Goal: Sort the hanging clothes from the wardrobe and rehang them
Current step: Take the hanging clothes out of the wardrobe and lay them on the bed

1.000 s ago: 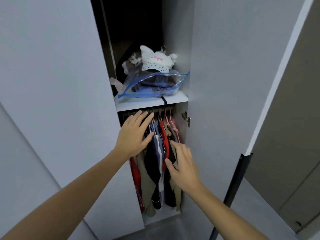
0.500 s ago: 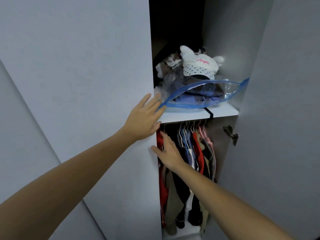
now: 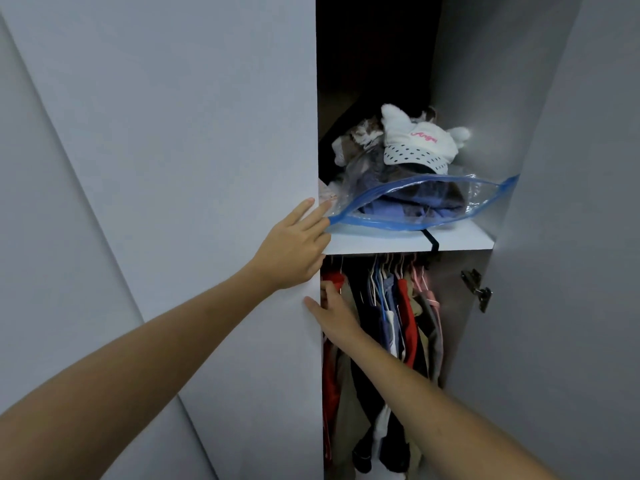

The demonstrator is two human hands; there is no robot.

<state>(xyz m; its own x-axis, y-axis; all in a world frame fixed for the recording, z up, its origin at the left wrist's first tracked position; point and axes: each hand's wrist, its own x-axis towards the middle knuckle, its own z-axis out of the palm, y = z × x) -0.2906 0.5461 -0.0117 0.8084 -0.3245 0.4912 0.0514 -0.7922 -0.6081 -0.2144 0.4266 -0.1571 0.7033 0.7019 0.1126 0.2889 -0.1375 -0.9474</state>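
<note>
Head view: hanging clothes [image 3: 391, 306] all remain on the rail, none sorted yet. Left grip [image 3: 294, 251], fingers straight, presses the wardrobe door [image 3: 207, 168]; right grip [image 3: 334, 311] below it reaches among the garments, closure unclear.

Overall level: dim, cool grey-blue cast.
Light source: from behind the viewer; pale grey wardrobe door panels [image 3: 156, 168] evenly lit.
Shadow: upper compartment interior [image 3: 374, 57] near black; hanging clothes [image 3: 391, 306] under the white shelf board [image 3: 460, 240] shaded.
Glare: soft sheen on the clear blue-edged plastic bag [image 3: 485, 195].
Distortion: wide-angle; panel edges splay outward.
Focus: slightly soft overall; forearms at the bottom edge blurred.
</note>
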